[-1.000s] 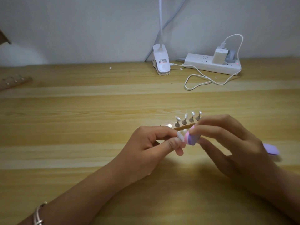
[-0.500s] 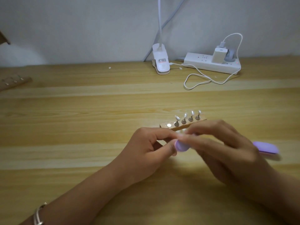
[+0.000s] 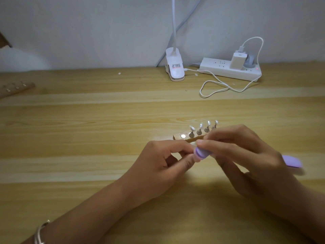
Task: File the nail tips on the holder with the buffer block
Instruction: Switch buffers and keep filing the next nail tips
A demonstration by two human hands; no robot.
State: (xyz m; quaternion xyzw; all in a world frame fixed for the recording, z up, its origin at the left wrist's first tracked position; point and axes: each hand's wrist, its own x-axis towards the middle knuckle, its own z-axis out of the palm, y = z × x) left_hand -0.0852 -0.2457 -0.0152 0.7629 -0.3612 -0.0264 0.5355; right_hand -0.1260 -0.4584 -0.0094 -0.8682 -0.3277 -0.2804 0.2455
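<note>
A small wooden holder (image 3: 179, 137) lies on the table with several clear nail tips (image 3: 200, 126) standing on metal pegs; its leftmost peg spot is bare. Just in front of it, my left hand (image 3: 163, 161) pinches something small between thumb and forefinger, mostly hidden. My right hand (image 3: 246, 155) grips a purple buffer block (image 3: 255, 154); its front end presses against my left fingertips and its far end (image 3: 292, 161) sticks out behind my palm.
A white clip lamp (image 3: 175, 68) and a white power strip (image 3: 230, 71) with a charger and looping cable (image 3: 216, 87) sit at the back of the wooden table. A second wooden holder (image 3: 15, 88) lies at the far left edge.
The buffer's front end slid down and left against my left fingertips, then back slightly right. The pale piece seen between my left fingers a second ago is now covered.
</note>
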